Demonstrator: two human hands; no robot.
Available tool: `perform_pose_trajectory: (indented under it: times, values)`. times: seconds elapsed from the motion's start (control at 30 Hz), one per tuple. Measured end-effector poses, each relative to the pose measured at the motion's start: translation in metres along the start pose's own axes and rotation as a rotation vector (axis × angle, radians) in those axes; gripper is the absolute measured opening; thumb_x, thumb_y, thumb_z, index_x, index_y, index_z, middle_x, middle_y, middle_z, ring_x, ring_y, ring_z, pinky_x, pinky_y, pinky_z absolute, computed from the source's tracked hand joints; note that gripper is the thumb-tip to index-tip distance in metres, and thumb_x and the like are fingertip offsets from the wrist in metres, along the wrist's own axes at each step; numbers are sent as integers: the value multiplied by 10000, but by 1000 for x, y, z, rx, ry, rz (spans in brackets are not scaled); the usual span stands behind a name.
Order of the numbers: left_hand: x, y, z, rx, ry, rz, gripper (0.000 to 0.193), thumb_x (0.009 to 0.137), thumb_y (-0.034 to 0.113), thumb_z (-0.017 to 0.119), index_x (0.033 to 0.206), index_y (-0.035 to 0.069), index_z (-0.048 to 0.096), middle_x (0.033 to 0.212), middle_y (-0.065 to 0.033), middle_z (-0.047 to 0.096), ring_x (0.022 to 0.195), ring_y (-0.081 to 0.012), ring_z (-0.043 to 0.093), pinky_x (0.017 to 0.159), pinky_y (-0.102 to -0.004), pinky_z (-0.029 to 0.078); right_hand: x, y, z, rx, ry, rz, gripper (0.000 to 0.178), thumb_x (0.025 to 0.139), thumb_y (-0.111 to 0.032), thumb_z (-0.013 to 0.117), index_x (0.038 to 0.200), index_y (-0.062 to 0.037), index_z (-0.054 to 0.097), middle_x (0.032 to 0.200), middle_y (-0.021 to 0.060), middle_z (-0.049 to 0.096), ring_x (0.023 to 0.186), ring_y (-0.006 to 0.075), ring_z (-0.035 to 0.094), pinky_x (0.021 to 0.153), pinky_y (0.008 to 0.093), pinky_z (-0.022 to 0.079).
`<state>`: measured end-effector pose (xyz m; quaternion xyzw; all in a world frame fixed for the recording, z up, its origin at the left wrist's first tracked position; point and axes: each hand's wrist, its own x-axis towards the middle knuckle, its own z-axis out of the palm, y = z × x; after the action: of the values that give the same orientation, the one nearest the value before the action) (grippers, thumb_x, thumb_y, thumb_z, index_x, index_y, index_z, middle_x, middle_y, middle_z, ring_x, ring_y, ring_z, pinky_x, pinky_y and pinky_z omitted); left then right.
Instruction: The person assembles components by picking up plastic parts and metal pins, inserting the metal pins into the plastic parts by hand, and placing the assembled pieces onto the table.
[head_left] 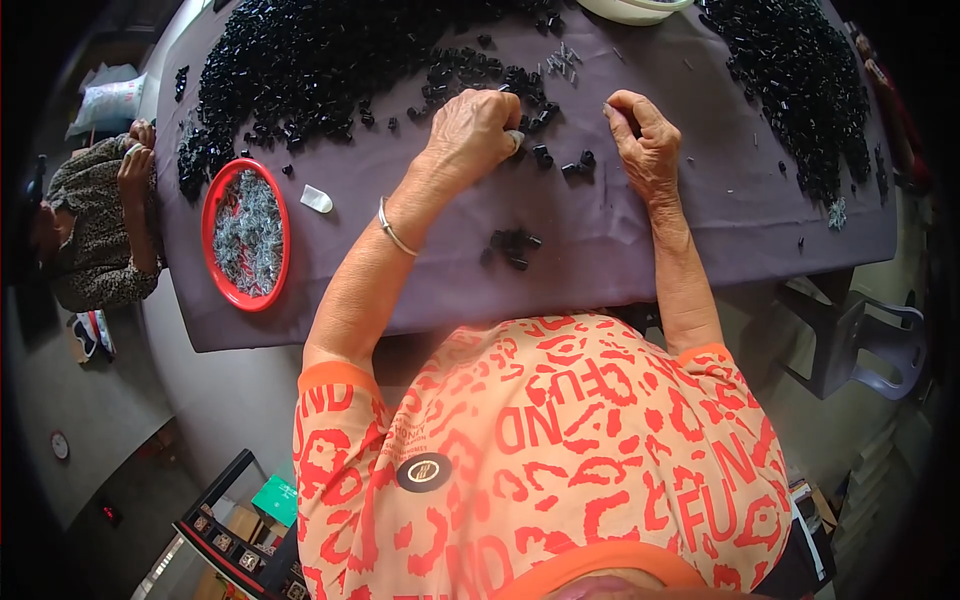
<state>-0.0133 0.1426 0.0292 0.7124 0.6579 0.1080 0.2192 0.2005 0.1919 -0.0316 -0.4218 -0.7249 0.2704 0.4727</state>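
Note:
My left hand (472, 132) is closed over the purple cloth, at the near edge of a scatter of small black plastic pieces (470, 68). A whitish covering shows on one of its fingers, and a bangle circles the wrist. To its right, my right hand (645, 145) has curled fingers, with thumb and forefinger drawn together. Whatever either hand grips is hidden or too small to name. Between and beyond the hands lie several thin grey pins (562, 63). A few loose black pieces (578, 166) rest between them, and a small cluster of black pieces (512, 248) lies closer to me.
A large black heap (290, 65) covers the far left, another heap (795, 80) the far right. The red oval tray (286, 240) holds greyish pins, beside a small white piece (316, 199). A pale bowl (635, 12) stands at the back. Another person (105, 220) sits left; a grey stool (850, 345) stands right.

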Motion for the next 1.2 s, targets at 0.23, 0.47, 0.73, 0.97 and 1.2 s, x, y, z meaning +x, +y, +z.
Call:
perform_pose_trajectory:
  times: [0.23,0.47,0.73,0.97,1.2]
  values:
    - [-31,-12,9,-935,317,-198,187,843,84,622,1014,16,656,848,-89,670,730,-161,652,591,-270,517,0,4,-2,72,-7,9,92,817,-11,670,906,-15,651,802,6,633,725,62,574,680,204,473]
    - [-100,-30,37,-1934,222,-406,273,888,1,520,1155,-31,566,959,-117,651,831,-194,664,684,-259,574,0,5,-4,86,-12,85,90,826,-48,676,909,-17,660,798,-13,629,740,43,557,683,192,461]
    - [-131,-25,49,-2071,310,-448,212,883,47,565,1085,-13,590,988,-131,641,878,-209,655,696,-270,566,-11,-51,-5,164,-120,54,82,835,-30,659,912,-3,650,794,-22,625,718,31,538,668,183,444]
    - [-136,11,47,-2117,371,-320,221,880,85,600,1081,-7,590,1013,-146,649,877,-210,666,676,-259,561,-38,-125,13,398,-368,-59,110,788,41,662,892,17,634,835,43,606,765,104,559,666,221,445]
    - [-139,29,43,-1952,452,-263,214,882,79,602,1063,-36,597,946,-131,671,834,-197,675,665,-248,553,-48,-128,20,371,-410,-75,98,785,53,652,875,17,634,810,56,632,727,128,588,652,236,465]
